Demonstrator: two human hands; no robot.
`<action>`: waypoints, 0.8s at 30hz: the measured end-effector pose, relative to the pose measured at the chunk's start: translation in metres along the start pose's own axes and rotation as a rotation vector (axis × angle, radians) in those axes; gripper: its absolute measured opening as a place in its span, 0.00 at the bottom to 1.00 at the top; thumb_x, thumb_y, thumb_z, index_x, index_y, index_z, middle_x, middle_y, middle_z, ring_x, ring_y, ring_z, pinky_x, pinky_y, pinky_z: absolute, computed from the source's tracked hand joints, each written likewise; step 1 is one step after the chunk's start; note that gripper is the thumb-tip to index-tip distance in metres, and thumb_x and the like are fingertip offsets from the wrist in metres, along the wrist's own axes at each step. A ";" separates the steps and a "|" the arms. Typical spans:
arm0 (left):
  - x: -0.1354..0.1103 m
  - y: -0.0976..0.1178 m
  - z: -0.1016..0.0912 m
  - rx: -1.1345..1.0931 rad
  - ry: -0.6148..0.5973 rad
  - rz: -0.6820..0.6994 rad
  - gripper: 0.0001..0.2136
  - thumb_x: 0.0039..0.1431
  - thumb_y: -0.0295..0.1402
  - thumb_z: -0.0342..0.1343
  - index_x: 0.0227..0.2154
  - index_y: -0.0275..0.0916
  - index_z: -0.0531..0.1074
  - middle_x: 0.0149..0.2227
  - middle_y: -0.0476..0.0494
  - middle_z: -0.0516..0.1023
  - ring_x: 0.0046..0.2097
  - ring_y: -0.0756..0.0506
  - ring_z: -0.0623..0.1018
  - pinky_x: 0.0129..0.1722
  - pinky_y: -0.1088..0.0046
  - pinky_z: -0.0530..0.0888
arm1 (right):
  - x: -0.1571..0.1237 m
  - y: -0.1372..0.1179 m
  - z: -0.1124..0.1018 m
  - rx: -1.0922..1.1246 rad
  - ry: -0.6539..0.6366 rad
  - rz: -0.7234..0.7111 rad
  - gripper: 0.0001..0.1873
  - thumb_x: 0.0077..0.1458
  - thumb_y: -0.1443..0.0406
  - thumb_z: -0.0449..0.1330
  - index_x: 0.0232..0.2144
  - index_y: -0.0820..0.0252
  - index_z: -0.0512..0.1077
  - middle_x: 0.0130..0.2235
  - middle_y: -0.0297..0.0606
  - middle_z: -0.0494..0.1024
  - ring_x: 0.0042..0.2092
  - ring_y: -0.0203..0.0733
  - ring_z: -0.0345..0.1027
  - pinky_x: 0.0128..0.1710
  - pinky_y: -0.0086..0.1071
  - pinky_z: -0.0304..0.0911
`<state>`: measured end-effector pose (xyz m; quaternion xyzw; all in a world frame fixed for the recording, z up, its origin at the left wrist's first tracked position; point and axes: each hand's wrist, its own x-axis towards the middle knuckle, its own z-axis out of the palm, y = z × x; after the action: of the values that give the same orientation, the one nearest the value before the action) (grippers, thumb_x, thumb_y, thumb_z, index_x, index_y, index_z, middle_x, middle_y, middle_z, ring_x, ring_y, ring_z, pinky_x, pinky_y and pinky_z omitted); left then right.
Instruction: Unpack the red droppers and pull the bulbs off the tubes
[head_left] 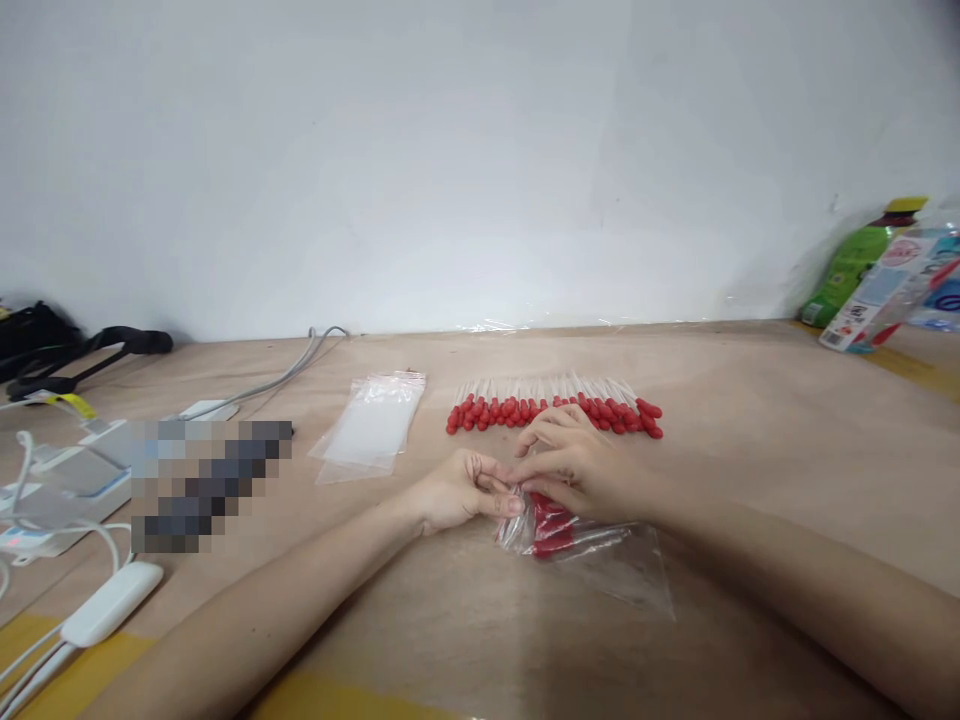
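Observation:
A clear plastic bag (622, 565) lies on the wooden table in front of me with several red-bulbed droppers (551, 525) inside it. My left hand (459, 490) is closed, pinching the bag's open end from the left. My right hand (574, 462) is closed on the same end from the right, its fingers curled over the red bulbs. Just beyond my hands a row of several more red-bulbed droppers (555, 408) lies side by side on the table.
A stack of empty clear zip bags (371, 432) lies to the left of the row. Cables, white adapters (112, 603) and a blurred-out object sit at the far left. A green bottle (855, 262) and packaging lean at the wall on the right.

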<state>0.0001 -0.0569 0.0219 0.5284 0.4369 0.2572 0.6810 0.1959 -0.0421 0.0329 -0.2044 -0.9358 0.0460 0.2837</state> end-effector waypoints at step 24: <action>0.007 -0.006 0.000 0.499 0.196 0.336 0.13 0.52 0.40 0.54 0.28 0.34 0.75 0.28 0.45 0.72 0.31 0.49 0.70 0.31 0.73 0.66 | -0.006 0.005 0.023 -0.346 0.240 -0.195 0.10 0.56 0.72 0.50 0.34 0.58 0.69 0.30 0.33 0.74 0.35 0.35 0.59 0.43 0.37 0.49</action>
<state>0.0030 -0.0526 0.0142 0.7164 0.4568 0.3009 0.4330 0.1896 -0.0393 0.0100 -0.1628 -0.9045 -0.1674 0.3569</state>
